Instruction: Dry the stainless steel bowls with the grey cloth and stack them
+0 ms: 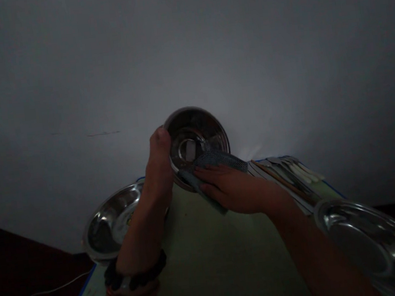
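Just over the table's back edge, a shiny metal bowl (pixel 212 125) is tipped so that its inside faces me. My left hand (pixel 159 166) grips the bowl by its left rim, thumb at the front. Against the bowl's lower right part my right hand (pixel 235 186) presses a dark bluish-grey cloth (pixel 225 158), which hangs below the fingers. The cloth covers that part of the rim. A pale rectangular patch shows at the bowl's centre; whether it is a label or a reflection I cannot tell.
A metal basin (pixel 102 228) stands at left, partly behind my left forearm. Another large metal basin (pixel 361 244) is at right. Several utensils, some with white handles (pixel 302 173), lie at the back right of the greenish table (pixel 209 264). A grey wall (pixel 187 50) rises behind.
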The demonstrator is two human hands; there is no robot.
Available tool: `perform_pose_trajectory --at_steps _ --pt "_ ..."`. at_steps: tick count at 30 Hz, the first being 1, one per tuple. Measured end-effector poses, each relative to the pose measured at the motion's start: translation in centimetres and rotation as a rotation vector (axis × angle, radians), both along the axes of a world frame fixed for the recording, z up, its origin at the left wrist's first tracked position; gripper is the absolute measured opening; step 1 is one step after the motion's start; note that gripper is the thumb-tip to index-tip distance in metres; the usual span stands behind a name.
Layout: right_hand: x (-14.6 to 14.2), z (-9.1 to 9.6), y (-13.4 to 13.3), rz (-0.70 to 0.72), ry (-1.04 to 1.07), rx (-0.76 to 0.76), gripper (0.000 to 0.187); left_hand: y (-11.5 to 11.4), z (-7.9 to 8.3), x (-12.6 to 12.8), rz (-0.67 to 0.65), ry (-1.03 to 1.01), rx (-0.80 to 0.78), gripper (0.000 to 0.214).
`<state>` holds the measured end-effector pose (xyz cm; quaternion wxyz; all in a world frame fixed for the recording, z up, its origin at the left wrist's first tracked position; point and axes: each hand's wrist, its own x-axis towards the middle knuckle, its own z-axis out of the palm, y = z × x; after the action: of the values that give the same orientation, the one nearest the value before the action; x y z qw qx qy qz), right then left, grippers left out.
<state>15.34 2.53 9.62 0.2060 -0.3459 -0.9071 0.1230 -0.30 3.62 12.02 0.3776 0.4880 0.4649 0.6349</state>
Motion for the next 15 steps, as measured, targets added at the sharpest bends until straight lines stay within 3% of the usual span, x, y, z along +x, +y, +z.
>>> perform_pose_trajectory --at_steps 4,12,15 --pt "0.1 -0.6 0.3 -0.118 -0.086 0.071 0.050 0.5 -0.2 -0.1 0.087 0.028 0.200 0.054" --pt "-0.4 -1.6 1.9 -0.436 -0.140 0.199 0.059 0.3 -0.5 -0.1 -0.001 0.183 0.250 0.052" --pt "-0.4 -2.2 2.6 -0.478 -0.133 0.219 0.062 0.0 -0.5 0.3 -0.042 0.270 0.255 0.053"
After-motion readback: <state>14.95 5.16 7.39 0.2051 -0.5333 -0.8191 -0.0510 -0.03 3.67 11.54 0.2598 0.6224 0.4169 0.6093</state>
